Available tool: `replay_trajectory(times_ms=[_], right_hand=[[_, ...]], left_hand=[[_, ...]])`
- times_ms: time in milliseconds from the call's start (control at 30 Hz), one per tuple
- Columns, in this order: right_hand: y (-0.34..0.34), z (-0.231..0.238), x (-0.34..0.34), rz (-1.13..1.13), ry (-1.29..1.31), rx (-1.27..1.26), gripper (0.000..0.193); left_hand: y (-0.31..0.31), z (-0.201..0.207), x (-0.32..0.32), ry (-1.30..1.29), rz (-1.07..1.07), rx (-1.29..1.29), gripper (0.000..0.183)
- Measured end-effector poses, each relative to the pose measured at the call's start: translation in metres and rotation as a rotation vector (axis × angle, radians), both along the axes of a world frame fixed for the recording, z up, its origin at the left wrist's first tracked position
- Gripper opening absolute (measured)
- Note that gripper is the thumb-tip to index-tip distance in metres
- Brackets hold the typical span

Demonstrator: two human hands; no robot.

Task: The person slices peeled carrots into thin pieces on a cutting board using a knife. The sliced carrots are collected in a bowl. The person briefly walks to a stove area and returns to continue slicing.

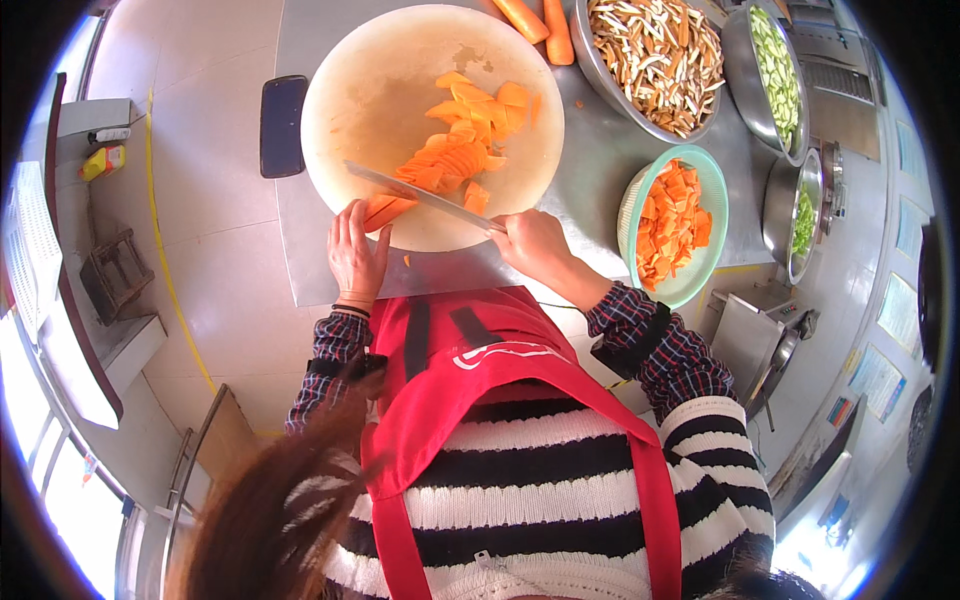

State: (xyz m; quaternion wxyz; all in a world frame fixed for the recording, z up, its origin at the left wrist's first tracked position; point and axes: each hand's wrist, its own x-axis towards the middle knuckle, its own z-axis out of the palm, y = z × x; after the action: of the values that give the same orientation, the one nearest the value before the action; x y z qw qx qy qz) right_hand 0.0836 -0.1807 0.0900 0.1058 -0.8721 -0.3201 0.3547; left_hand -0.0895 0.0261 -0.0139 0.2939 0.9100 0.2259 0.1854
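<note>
My right hand [535, 243] is closed round the handle of a kitchen knife [425, 196], whose blade slants up to the left over a round cutting board [340, 120]. Under the blade's left part lies a piece of carrot [385, 211]. My left hand [355, 250] is at the board's near left edge, its bent fingers pressed on that carrot piece. Beyond the blade, a heap of carrot slices [447, 162] spreads across the board, with larger pieces farther right. A small orange scrap lies by the near rim.
A phone [284, 127] lies left of the board on the metal table [590, 110]. Whole carrots [557, 35] rest at the far edge. To the right stand a green basket [628, 225] of carrot pieces, a metal bowl [610, 85] of brown-and-white strips, and bowls of cut green vegetables [775, 75].
</note>
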Motion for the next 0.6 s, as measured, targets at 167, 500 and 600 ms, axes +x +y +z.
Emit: replay_trajectory(times_ms=[167, 500, 600], right_hand=[[-0.025, -0.021, 0.016, 0.073, -0.023, -0.007, 0.022], [0.020, -0.025, 0.098, 0.309, -0.382, 0.116, 0.021], [0.025, -0.012, 0.102, 0.252, -0.379, 0.135, 0.021]], left_hand=[[0.002, 0.005, -0.002, 0.027, -0.040, -0.017, 0.046], [-0.038, 0.012, 0.054, -0.030, -0.118, -0.080, 0.044], [-0.047, 0.011, 0.079, 0.000, -0.077, 0.004, 0.044]])
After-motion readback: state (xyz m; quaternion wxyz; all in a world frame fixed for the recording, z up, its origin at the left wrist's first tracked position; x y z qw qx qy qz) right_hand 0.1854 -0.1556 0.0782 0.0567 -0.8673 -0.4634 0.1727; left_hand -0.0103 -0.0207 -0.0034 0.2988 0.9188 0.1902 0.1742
